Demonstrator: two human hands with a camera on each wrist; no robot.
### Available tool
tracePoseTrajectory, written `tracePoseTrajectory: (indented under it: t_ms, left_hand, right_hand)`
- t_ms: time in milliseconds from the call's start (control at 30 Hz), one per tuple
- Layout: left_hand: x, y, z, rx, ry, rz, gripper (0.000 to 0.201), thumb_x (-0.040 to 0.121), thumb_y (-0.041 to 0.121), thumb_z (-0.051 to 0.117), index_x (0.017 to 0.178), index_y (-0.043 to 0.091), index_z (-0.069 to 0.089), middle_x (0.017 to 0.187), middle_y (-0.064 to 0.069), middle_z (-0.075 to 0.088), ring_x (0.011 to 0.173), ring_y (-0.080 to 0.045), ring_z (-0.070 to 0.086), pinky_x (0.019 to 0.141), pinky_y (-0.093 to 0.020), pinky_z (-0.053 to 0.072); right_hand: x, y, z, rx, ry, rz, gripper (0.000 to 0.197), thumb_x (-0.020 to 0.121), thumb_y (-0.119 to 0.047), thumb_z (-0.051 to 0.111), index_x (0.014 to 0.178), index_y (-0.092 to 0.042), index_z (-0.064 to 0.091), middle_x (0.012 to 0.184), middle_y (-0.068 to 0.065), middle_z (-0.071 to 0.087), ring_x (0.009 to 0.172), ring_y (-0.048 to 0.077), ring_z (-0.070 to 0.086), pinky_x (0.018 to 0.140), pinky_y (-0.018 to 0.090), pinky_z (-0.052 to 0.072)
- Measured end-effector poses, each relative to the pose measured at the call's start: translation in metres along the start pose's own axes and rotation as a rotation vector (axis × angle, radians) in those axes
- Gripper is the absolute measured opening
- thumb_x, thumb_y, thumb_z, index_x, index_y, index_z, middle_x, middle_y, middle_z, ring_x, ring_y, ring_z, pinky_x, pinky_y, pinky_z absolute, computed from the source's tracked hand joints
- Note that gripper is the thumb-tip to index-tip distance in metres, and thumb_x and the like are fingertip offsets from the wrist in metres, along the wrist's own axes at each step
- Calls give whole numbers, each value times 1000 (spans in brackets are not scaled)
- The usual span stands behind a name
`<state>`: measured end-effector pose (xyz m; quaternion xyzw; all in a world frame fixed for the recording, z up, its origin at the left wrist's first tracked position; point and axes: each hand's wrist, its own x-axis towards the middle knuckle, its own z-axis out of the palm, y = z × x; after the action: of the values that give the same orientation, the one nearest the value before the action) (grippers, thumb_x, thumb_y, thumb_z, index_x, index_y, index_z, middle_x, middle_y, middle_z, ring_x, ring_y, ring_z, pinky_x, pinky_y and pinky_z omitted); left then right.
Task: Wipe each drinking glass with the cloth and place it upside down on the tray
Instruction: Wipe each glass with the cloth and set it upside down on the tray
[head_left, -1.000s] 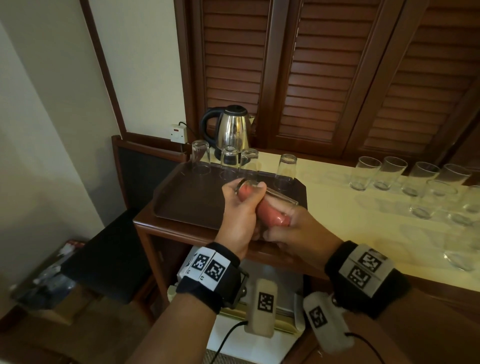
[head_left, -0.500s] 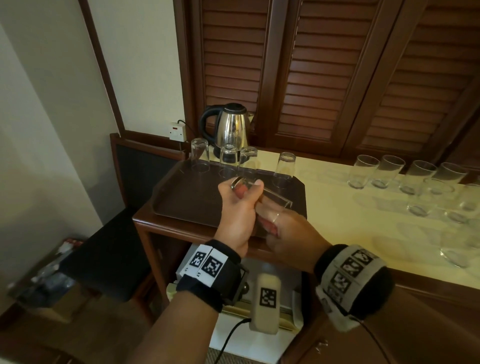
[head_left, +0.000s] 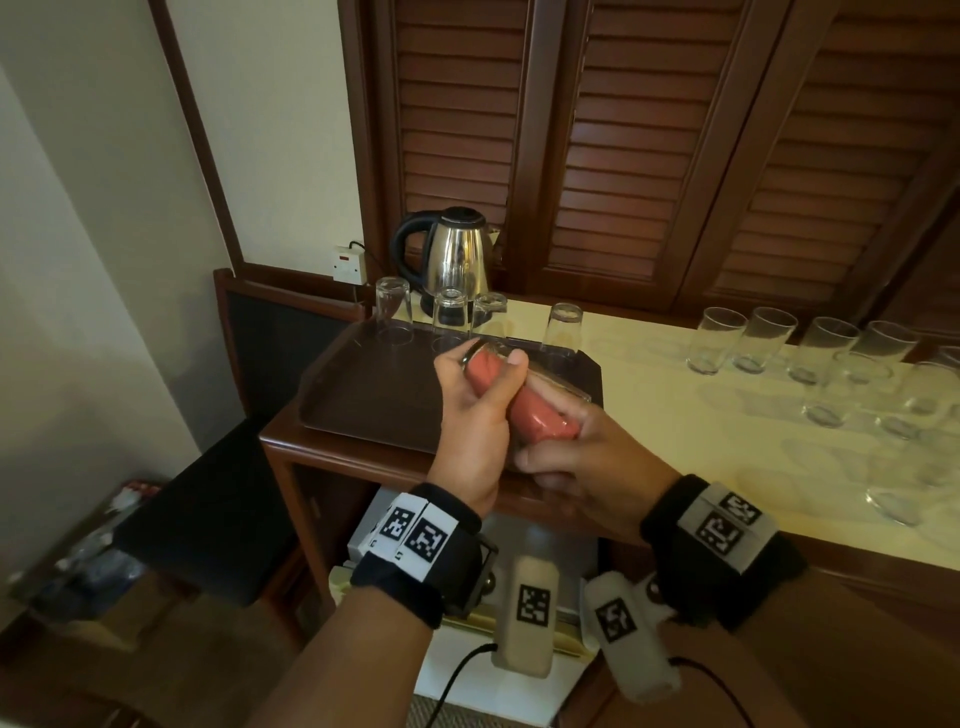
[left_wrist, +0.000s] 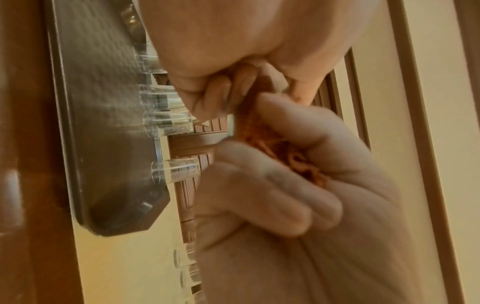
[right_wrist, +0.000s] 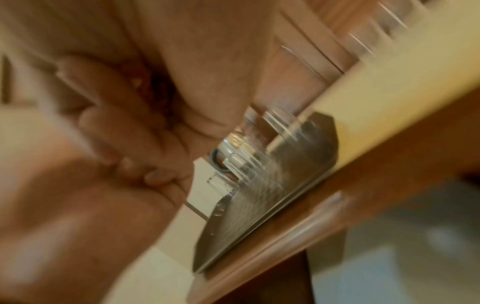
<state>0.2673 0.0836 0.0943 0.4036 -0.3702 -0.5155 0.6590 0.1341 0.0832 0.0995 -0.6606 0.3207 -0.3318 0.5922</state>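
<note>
left hand (head_left: 475, 415) gripping a tilted glass (head_left: 540, 376) above the tray (head_left: 363, 395). right hand (head_left: 587, 457) clutching the pink cloth (head_left: 540, 421), seemingly stuffed inside

The view is blurred. Curled fingers (right_wrist: 124, 131) fill the left. Beyond them, upturned glasses (right_wrist: 241, 156) stand on a dark tray (right_wrist: 285, 185), which rests on the cream-topped desk (right_wrist: 389, 86) with its wooden edge.

Head cam high, facing down; wrist cams close, sharing tray (left_wrist: 103, 144).
</note>
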Motion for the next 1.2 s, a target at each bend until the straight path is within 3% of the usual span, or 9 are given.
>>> tracePoseTrajectory:
  t_ms: [200, 300, 367, 533, 733, 833, 900, 1100, 1200]
  left_hand:
    - [6, 0, 1, 77, 19, -160, 36, 104, 34, 64, 133, 29, 43, 115, -7, 63, 97, -21, 67, 95, -47, 57]
    - [0, -5, 5, -31, 16, -58, 27, 103, 21, 64, 124, 24, 48, 108, -6, 63, 92, -13, 71, 84, -36, 60]
    - [-1, -6, 7, -25, -4, -30, 29, 103, 20, 64, 126, 22, 47, 105, -4, 61, 82, -7, 71, 73, -29, 59]
    - [5, -6, 9, 73, 13, -196, 42, 102, 36, 65, 136, 28, 42, 110, -7, 63, 85, -19, 65, 74, -33, 56]
    - [-1, -11, 16, -44, 8, -75, 36, 102, 25, 66, 131, 23, 45, 111, -7, 62, 97, -18, 69, 90, -44, 61]
    - [6, -12, 13, 96, 29, -191, 38, 101, 41, 66, 130, 30, 42, 113, -6, 62, 94, -21, 65, 97, -52, 57]
    - [6, -12, 12, 93, 42, -217, 34, 102, 38, 65, 127, 28, 44, 117, -10, 64, 100, -24, 66, 85, -43, 55]
    - [0, -17, 11, -1, 6, -87, 34, 102, 27, 67, 129, 24, 46, 110, -8, 59, 95, -22, 66, 86, -44, 61]
    - [7, -13, 9, 119, -6, -186, 41, 102, 42, 65, 133, 29, 42, 107, -7, 60, 77, -15, 60, 60, -30, 51]
  right_hand:
    - [-1, 3, 0, -856, 66, -210, 74, 87, 8, 56, 149, -30, 46, 146, -11, 52, 127, 12, 55, 108, 29, 47]
    - [-5, 3, 1, -226, -16, -80, 78, 87, 13, 56, 149, -32, 46, 96, 18, 65, 84, 28, 65, 91, 56, 54]
    - [-10, 0, -5, 74, -30, 48, 78, 89, 13, 56, 144, -42, 50, 67, 18, 50, 54, 23, 50, 68, 48, 50]
    - [-12, 0, -3, -920, 67, -269, 66, 84, -34, 49, 150, -24, 45, 146, -14, 49, 128, 0, 49, 110, 22, 42]
    - [-13, -4, -10, 58, -47, -19, 74, 89, 19, 49, 143, -31, 52, 79, 21, 50, 55, 14, 52, 61, 29, 52]
    - [-12, 3, -16, -648, 26, -194, 63, 92, -14, 57, 150, -34, 43, 129, 2, 63, 105, -1, 61, 91, 14, 49]
    - [-11, 8, -11, -1023, 3, -279, 72, 87, -49, 59, 154, -33, 38, 157, -15, 39, 131, -4, 47, 108, 18, 42]
    - [-12, 4, -12, -3, -23, -11, 73, 86, 17, 54, 142, -30, 53, 84, 26, 58, 67, 33, 53, 75, 44, 49]
    - [-10, 9, -13, -736, 68, -217, 56, 90, -12, 53, 145, -28, 51, 129, -3, 64, 106, 14, 65, 93, 39, 56]
